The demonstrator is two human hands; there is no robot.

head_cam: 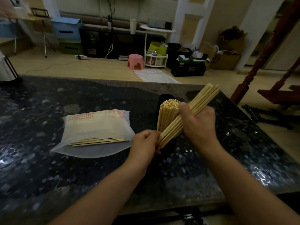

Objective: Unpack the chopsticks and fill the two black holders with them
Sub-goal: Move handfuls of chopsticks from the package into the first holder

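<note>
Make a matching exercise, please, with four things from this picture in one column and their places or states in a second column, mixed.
Things:
1. bundle of chopsticks
2. plastic bag
3. loose chopsticks
4. pink stool

Places or states:
A. stands on the floor beyond the table
B. lie flat on the plastic bag
C. lies on the dark table, left of the hands
D. held tilted, gripped by the right hand, its lower end at the left hand

Pairs: 1-D, 2-C, 3-B, 4-A
</note>
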